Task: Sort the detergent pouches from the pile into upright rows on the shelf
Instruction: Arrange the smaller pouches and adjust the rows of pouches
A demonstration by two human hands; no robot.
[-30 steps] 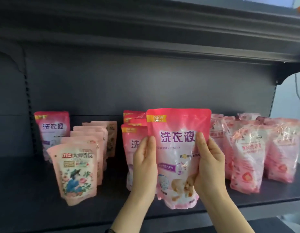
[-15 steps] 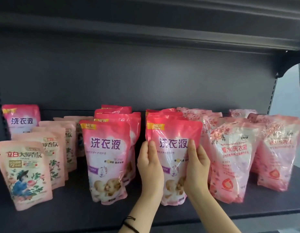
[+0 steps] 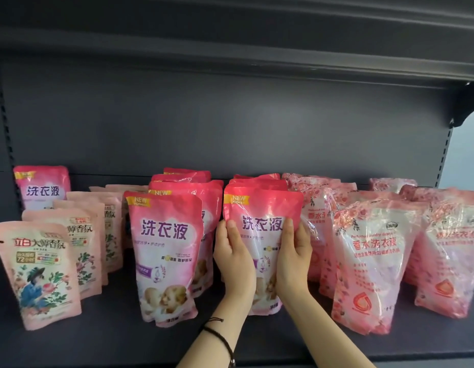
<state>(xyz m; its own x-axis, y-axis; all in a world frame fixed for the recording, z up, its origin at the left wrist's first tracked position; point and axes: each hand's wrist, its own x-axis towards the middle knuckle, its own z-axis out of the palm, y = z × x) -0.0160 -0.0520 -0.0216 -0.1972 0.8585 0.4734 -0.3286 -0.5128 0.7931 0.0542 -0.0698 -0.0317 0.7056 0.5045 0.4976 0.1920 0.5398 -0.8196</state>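
While your left hand (image 3: pixel 234 261) and right hand (image 3: pixel 293 258) clasp the pink detergent pouch (image 3: pixel 262 208) by its sides, thumbs flat on the front and fingers curled round the edges, it stands at the head of the right-hand pink row, base seemingly down on the dark shelf (image 3: pixel 124 341).

Careful now: it looks like a soft bag. Let go before the base sits flat and it may slump forward towards the shelf lip, or lean back into the pouches behind.

Your right hand sits just beside the clear-fronted perfume detergent pouches (image 3: pixel 371 261), so a wide withdrawal could knock one over.

Compared with a second ago, the pouch no longer hangs raised in front of the row. It is lowered into line beside the neighbouring pink pouch (image 3: pixel 164 248).
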